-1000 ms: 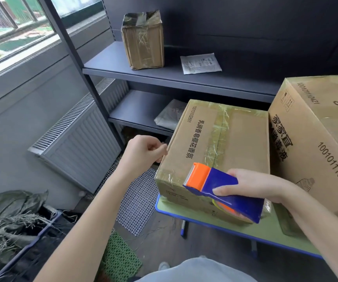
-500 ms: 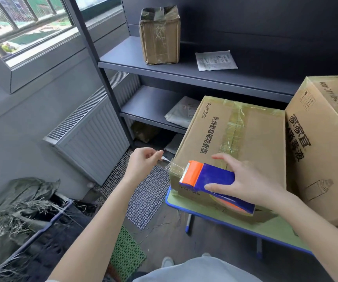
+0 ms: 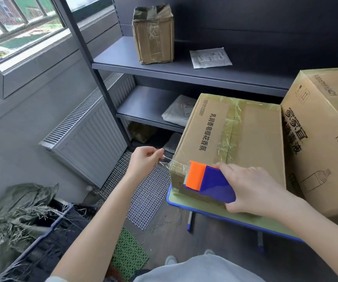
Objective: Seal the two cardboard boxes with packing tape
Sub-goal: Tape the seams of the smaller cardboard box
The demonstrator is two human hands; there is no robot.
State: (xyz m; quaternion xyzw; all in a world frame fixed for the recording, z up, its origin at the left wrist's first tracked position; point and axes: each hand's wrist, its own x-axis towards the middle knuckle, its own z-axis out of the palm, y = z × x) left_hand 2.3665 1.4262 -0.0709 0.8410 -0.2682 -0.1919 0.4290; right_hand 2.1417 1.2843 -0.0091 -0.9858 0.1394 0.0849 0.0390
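In the head view, the loose end of a strip of clear tape [image 3: 175, 165] is pinched between the thumb and curled fingers of the left hand [image 3: 143, 162]. The end is held just off the near left corner of the smaller box [image 3: 245, 143]. From that hand the strip is drawn rightward across the corner to the orange mouth of a tape dispenser [image 3: 215, 184]. The dispenser is gripped from above by the right hand [image 3: 251, 192], with fingers curled over its blue body (the roll itself is hidden under the palm), and is held against the near side of the smaller box, close to the top edge.

Beyond the right hand, older tape is seen along the top seam of this box. A larger box [image 3: 327, 143] is set just beside it, to the right of the right hand. Both are carried on a green table [image 3: 186, 203] with a blue rim, below that hand.

Beyond both hands, a small carton [image 3: 154, 35] and a paper packet [image 3: 211, 58] are kept on a grey shelf [image 3: 164, 67]. A radiator [image 3: 86, 139] is mounted to the left of the left hand.
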